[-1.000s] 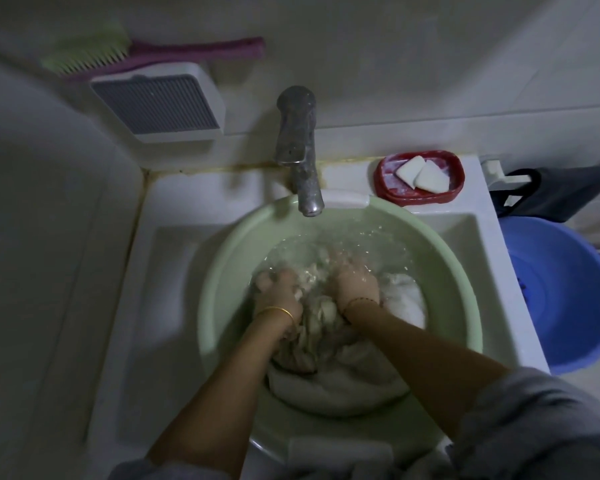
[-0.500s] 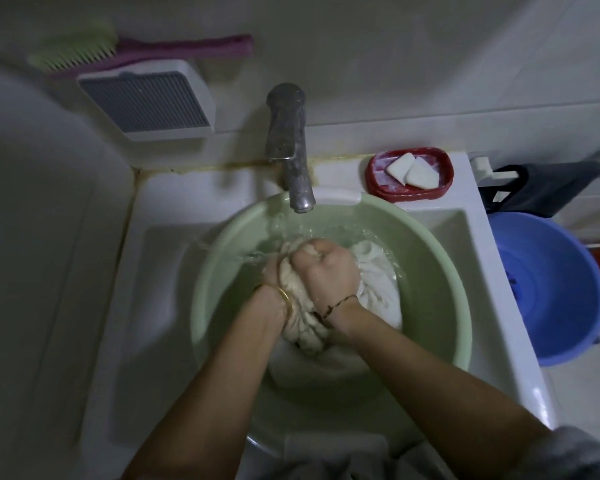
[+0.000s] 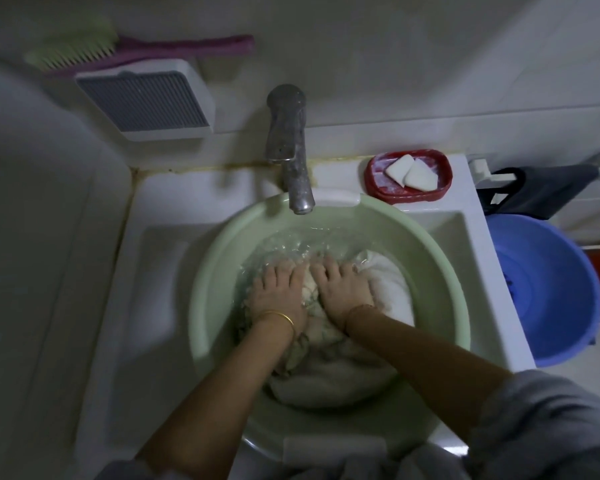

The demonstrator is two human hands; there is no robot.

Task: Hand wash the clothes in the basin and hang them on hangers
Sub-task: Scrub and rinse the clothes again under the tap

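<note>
Lowered from gripping, two flat hands, left hand (image 3: 280, 293) and right hand (image 3: 343, 289), press one cloth (image 3: 388, 289) in one basin (image 3: 215, 271).

Left hand (image 3: 279, 292) palm down, fingers spread flat, pressing on wet cloth (image 3: 326, 341). Right hand (image 3: 343, 289) just beside it, likewise flat, fingers straight, pressing cloth. Both forearms bare, angled in toward cloth; bangle on each wrist.

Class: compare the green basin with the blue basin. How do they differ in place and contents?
The green basin sits in the sink under the tap and holds water and clothes; the blue basin stands beside the sink, lower down, with no clothes showing. Both are round and plastic-looking.
</note>
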